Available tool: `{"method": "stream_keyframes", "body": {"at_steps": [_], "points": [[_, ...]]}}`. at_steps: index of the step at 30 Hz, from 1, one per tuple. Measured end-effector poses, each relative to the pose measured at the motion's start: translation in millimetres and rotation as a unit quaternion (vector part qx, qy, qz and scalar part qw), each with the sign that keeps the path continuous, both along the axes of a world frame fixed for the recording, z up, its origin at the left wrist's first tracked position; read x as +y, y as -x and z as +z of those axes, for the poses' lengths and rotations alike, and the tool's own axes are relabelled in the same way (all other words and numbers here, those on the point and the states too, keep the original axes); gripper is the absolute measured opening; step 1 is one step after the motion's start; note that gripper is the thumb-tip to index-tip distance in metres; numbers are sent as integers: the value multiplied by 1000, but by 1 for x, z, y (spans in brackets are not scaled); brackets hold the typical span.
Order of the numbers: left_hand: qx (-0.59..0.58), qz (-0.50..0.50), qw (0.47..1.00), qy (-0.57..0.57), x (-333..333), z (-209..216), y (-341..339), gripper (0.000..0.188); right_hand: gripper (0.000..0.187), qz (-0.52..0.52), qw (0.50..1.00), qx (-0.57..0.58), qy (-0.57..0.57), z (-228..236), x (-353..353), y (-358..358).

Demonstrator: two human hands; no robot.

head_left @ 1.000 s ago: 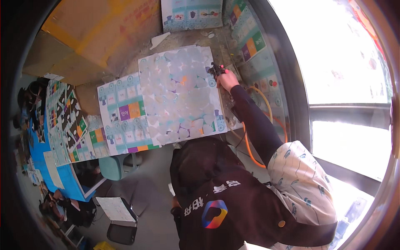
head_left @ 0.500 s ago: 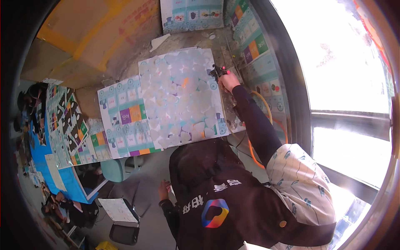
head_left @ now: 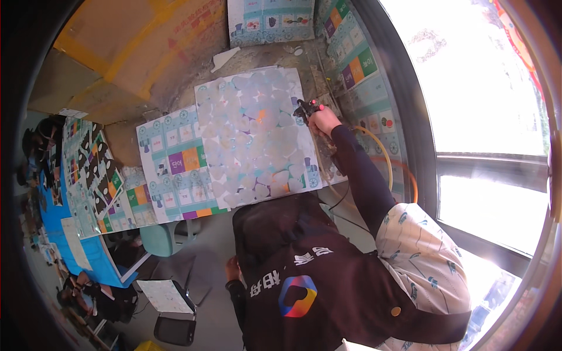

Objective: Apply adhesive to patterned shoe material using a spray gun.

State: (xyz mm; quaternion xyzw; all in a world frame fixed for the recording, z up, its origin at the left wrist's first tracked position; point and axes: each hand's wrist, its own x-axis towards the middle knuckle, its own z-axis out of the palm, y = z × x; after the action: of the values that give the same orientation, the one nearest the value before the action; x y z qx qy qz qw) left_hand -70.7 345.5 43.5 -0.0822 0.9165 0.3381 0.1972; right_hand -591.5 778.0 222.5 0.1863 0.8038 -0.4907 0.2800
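Observation:
My right hand grips a small black spray gun with pink-red knobs, at the right edge of a large printed sheet. Its nozzle end points left over that sheet. Many pale, rounded flat pieces lie close together across the sheet, hiding most of its print. Part of a second printed sheet, with purple, orange and green blocks, shows on the left. Low beside my dark apron hangs my left hand, away from the table; its fingers are partly hidden and too small to make out.
A yellowish hose and an orange one loop beside my right forearm. Cardboard walls the far left, and printed sheets line the right side by the window. Left stand a blue table, a chair and other people.
The spray gun in my right hand has shifted slightly down and toward me. My left hand has drawn in against the apron and is more hidden. The hoses have swung to the right.

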Motion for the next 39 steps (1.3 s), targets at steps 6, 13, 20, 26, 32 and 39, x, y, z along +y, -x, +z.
{"method": "stream_keyframes", "body": {"at_steps": [6, 13, 20, 26, 32, 39], "points": [[-101, 202, 963, -150, 19, 21, 13, 29, 13, 23, 1000, 10, -2, -4, 0, -10], [-174, 240, 946, -131, 16, 48, 63, 32, 15, 47, 996, 51, -57, -4, -7, -11], [-191, 437, 840, -259, 16, 51, 73, 33, 15, 22, 999, -4, -47, -1, -10, -20], [-78, 100, 992, -19, 3, 26, 41, 23, 18, 36, 990, 50, -130, -18, -4, -21], [-50, -14, 998, 43, -5, -1, 21, 25, 15, 23, 999, 42, -12, 6, -20, -28], [-124, 305, 926, -183, -3, -16, 16, 29, 15, 83, 994, 49, -58, 15, -49, -21]]}}
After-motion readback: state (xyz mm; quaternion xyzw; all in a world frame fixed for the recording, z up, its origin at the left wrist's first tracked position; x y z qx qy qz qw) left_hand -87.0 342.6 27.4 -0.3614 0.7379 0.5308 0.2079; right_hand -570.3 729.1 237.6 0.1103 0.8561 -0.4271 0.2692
